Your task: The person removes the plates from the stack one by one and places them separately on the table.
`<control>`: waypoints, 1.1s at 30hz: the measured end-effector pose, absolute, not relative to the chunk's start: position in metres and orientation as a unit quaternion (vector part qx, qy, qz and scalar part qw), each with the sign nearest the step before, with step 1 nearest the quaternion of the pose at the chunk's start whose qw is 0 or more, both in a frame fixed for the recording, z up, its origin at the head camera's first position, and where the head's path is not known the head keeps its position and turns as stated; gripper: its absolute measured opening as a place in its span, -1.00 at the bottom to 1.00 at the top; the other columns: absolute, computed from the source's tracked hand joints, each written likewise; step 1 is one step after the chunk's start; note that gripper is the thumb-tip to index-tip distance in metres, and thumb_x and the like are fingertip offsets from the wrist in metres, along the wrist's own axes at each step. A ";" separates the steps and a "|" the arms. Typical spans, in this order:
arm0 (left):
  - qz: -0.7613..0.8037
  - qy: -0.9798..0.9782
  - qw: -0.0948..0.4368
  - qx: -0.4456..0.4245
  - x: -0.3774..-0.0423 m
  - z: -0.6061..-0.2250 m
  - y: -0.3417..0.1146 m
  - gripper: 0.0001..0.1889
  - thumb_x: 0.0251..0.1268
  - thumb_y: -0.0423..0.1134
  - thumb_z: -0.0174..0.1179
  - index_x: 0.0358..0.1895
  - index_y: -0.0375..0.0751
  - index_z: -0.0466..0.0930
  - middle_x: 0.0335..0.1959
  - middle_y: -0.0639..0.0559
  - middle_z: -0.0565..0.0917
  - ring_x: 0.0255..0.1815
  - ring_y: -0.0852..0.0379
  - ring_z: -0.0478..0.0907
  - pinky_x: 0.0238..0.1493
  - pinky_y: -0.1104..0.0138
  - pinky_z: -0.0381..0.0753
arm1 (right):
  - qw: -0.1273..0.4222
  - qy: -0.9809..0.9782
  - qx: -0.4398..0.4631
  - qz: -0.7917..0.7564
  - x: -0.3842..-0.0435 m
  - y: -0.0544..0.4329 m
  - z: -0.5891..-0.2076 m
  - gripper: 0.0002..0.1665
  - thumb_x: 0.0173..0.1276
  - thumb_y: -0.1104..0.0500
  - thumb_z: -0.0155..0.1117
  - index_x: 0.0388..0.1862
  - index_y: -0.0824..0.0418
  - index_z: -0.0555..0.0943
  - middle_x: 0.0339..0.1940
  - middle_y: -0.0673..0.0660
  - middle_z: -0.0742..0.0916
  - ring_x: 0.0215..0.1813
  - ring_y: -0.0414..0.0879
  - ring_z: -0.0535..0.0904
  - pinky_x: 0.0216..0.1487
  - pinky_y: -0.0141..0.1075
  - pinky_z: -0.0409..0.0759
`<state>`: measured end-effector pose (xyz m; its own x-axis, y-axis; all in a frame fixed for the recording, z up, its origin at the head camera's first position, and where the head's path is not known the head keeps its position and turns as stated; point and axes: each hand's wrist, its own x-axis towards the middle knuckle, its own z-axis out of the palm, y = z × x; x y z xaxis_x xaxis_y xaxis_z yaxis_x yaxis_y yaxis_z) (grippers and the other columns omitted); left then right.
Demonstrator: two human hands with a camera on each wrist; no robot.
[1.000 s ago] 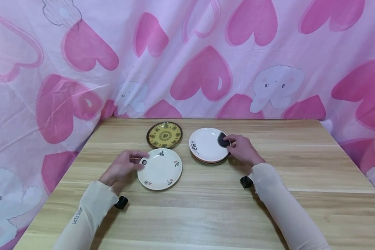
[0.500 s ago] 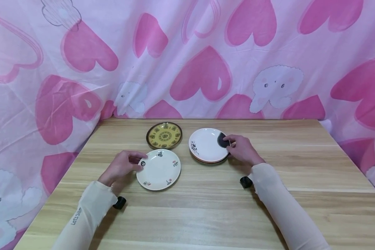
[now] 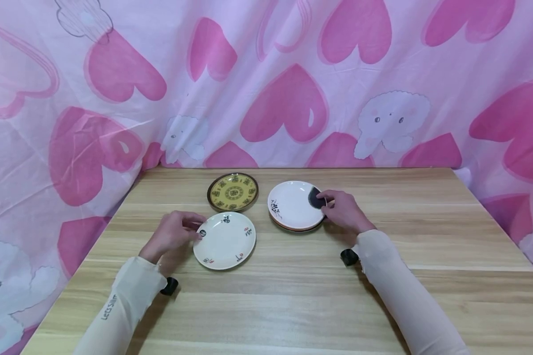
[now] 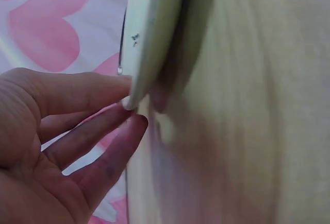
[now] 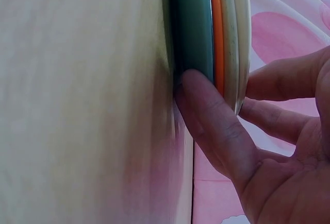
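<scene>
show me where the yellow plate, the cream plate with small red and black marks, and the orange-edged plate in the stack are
yellow plate (image 3: 233, 193): head view, on its patterned centre
cream plate (image 3: 224, 241): head view, on its plain middle
orange-edged plate (image 5: 217, 38): right wrist view, on its orange side edge

A curtained-off nook is seen here, home or studio unclear: the pale, straight-edged, wood-grained table (image 3: 293, 305) is hemmed at its far edge and both far corners by draped, pink, heart-printed cloth (image 3: 284, 103).
</scene>
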<state>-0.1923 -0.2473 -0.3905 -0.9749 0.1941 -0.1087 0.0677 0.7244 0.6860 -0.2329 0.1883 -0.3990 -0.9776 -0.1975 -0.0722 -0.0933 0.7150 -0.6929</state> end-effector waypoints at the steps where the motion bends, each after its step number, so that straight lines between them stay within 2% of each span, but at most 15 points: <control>1: 0.360 0.927 0.079 0.072 -0.193 -0.389 -0.247 -0.56 0.08 -0.47 0.37 0.11 -0.32 0.67 0.02 -0.30 0.75 0.04 -0.17 0.73 0.08 0.09 0.72 | 0.071 0.924 -0.078 -0.368 -0.233 0.188 -0.399 -0.50 0.39 0.28 0.09 0.31 0.26 0.53 0.08 0.37 0.64 -0.04 0.06 0.62 -0.25 -0.38 0.60; 7: 0.351 0.932 0.008 0.090 -0.197 -0.376 -0.239 -0.64 0.15 -0.47 0.30 0.06 -0.41 0.66 0.01 -0.36 0.74 0.04 -0.26 0.72 0.06 0.04 0.73 | 0.072 0.923 -0.074 -0.370 -0.234 0.188 -0.399 -0.50 0.39 0.28 0.09 0.31 0.25 0.53 0.08 0.37 0.63 -0.02 0.06 0.62 -0.24 -0.37 0.61; 10: 0.369 0.924 -0.006 0.097 -0.198 -0.372 -0.231 -0.65 0.17 -0.48 0.30 0.07 -0.43 0.66 0.01 -0.37 0.73 0.04 -0.26 0.72 0.03 0.08 0.75 | 0.071 0.924 -0.072 -0.369 -0.235 0.189 -0.400 -0.49 0.37 0.28 0.10 0.30 0.25 0.54 0.08 0.37 0.63 -0.03 0.07 0.62 -0.25 -0.37 0.60; 16: 0.433 0.894 0.018 0.115 -0.205 -0.369 -0.202 -0.64 0.22 -0.48 0.31 0.11 -0.44 0.63 0.01 -0.36 0.74 0.02 -0.17 0.74 -0.03 0.31 0.76 | 0.072 0.921 -0.066 -0.377 -0.236 0.188 -0.401 -0.48 0.34 0.30 0.10 0.30 0.25 0.55 0.07 0.37 0.63 -0.04 0.05 0.63 -0.28 -0.37 0.61; 19: 0.452 0.881 0.034 0.139 -0.210 -0.369 -0.185 -0.63 0.21 -0.49 0.32 0.11 -0.45 0.62 -0.01 -0.37 0.74 -0.01 -0.15 0.75 -0.07 0.35 0.76 | 0.069 0.920 -0.062 -0.382 -0.237 0.187 -0.401 -0.48 0.33 0.31 0.10 0.29 0.25 0.55 0.06 0.37 0.64 -0.05 0.05 0.63 -0.29 -0.37 0.61; 22: 0.454 0.875 0.052 0.158 -0.215 -0.368 -0.170 -0.64 0.21 -0.49 0.32 0.10 -0.44 0.63 -0.03 -0.34 0.75 -0.02 -0.13 0.75 -0.09 0.33 0.76 | 0.069 0.919 -0.060 -0.383 -0.238 0.186 -0.401 -0.47 0.33 0.31 0.09 0.29 0.25 0.55 0.06 0.37 0.65 -0.06 0.05 0.63 -0.32 -0.38 0.60; 29: 0.428 0.882 0.102 0.170 -0.230 -0.366 -0.137 -0.60 0.19 -0.43 0.36 0.13 -0.39 0.63 0.02 -0.25 0.76 0.02 -0.07 0.74 0.07 0.26 0.73 | 0.075 0.919 -0.053 -0.383 -0.240 0.185 -0.401 -0.47 0.35 0.30 0.07 0.32 0.24 0.54 0.06 0.37 0.67 -0.08 0.02 0.63 -0.36 -0.37 0.59; 33: 0.407 0.891 0.112 0.167 -0.237 -0.368 -0.121 -0.58 0.17 -0.45 0.36 0.14 -0.39 0.62 0.00 -0.22 0.77 0.03 -0.07 0.74 0.11 0.24 0.72 | 0.082 0.917 -0.047 -0.387 -0.241 0.183 -0.400 -0.46 0.37 0.28 0.07 0.34 0.21 0.52 0.11 0.37 0.65 -0.06 0.04 0.62 -0.32 -0.37 0.59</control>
